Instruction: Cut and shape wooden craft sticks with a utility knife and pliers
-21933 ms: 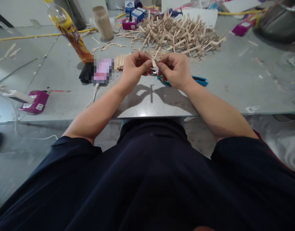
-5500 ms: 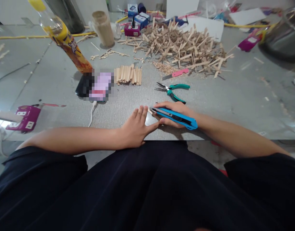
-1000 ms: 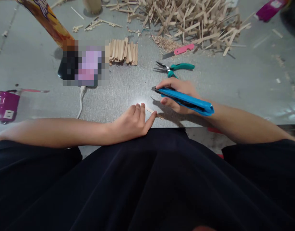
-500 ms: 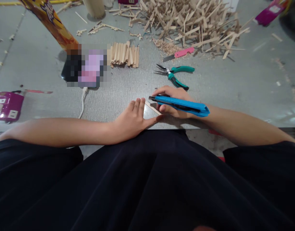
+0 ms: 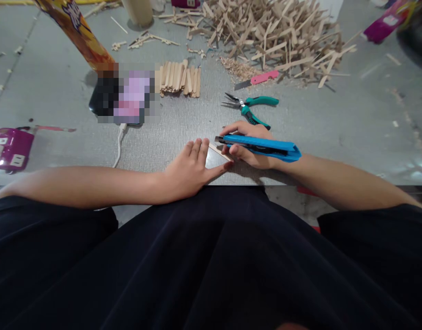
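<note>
Head view: my right hand (image 5: 249,147) is clenched around the blue utility knife (image 5: 265,147), whose long axis runs left-right with the blade end pointing left. My left hand (image 5: 189,168) lies flat, unclenched, pinning the wooden stick (image 5: 217,151) at the table (image 5: 334,133) front edge. The stick lies diagonally, far-left to near-right.

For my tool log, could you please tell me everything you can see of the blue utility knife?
The blue utility knife has a long bright-blue plastic body with a dark slider strip. The right hand grips its front half; the butt juts over the wrist. It lies nearly level, dark tip pointing left above a thin wooden stick near the table edge.
</note>
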`<state>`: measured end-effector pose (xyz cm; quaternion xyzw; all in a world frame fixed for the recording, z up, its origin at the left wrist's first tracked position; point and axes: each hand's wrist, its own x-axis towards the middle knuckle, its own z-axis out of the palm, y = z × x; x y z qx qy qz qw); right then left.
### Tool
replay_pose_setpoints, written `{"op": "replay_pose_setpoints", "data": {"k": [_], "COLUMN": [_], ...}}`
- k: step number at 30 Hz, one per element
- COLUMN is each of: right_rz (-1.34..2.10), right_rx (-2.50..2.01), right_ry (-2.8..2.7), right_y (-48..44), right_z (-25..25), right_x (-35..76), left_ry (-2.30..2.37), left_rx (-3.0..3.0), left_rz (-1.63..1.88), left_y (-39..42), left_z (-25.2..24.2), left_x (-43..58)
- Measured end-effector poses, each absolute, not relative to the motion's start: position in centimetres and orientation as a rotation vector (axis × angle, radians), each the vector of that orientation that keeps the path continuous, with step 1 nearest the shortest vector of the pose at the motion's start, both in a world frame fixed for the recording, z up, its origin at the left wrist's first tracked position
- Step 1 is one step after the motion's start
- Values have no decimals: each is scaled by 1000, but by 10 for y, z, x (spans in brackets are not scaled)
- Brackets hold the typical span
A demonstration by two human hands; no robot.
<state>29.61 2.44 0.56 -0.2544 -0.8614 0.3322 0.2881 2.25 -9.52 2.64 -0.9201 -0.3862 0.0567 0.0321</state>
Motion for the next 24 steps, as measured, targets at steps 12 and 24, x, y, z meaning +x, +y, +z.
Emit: {"op": "replay_pose_setpoints", "data": {"k": [12, 24], "right_rz": [834, 788], "right_rx": [-643, -653], "right_ry": [-2348, -2359], "right_y": [28, 31], "right_z": [2, 0], "right_x": [297, 299], "left_ry": [-1381, -1358], "left_rx": [-2878, -2915], "left_rz": [407, 435], "left_y": [-91, -84], "left_z": [42, 37], "left_x": [31, 30]}}
